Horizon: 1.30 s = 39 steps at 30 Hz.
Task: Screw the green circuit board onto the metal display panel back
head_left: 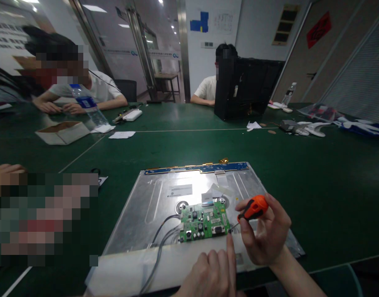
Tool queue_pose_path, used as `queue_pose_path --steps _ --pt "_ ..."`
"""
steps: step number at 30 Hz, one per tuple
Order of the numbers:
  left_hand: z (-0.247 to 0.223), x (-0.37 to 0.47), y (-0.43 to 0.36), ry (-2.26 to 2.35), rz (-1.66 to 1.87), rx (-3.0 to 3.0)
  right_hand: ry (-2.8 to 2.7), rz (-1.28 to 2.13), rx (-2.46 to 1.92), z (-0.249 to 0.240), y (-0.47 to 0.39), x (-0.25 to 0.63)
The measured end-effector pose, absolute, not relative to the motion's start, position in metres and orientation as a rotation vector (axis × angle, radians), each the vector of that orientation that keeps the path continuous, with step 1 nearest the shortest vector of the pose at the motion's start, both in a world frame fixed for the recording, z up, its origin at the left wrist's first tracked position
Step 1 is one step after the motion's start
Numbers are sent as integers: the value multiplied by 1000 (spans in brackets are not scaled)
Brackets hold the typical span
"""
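My right hand [266, 235] grips a screwdriver [254, 207] with an orange and black handle. Its thin shaft slants down left to the lower right corner of a green circuit board [203, 220]. At that same corner rests the outstretched index fingertip of my left hand [212, 272]; the other fingers are curled and hold nothing visible. The board sits on the metal back of a flat display panel [164, 189], and dark cables [160, 255] run from its left side. Along the panel's far edge lies a narrow blue circuit strip [195, 168].
The panel lies on a green table [164, 146]. Farther off are an open box [63, 133], a plastic bottle [89, 106], a large black casing [248, 88] and white gloves [310, 128]. Two people sit across the table; another hand [6, 177] shows at left.
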State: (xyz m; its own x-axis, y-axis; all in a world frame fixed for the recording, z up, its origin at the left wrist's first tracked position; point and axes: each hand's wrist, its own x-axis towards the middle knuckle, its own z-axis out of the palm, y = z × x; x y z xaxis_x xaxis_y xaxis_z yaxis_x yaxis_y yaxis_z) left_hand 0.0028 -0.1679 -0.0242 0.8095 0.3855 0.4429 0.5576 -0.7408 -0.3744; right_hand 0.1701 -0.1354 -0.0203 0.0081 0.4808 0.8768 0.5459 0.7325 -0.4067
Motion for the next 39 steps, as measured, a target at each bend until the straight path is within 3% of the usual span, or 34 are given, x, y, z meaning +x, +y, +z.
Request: queue_pose_path --steps 18,39 --pt "-26 1 -168 -700 -427 -2507 -1585 -224 -873 -19 -132 168" --pt "-26 0 -168 -699 -451 -2496 -1600 -103 -849 -13 -133 168"
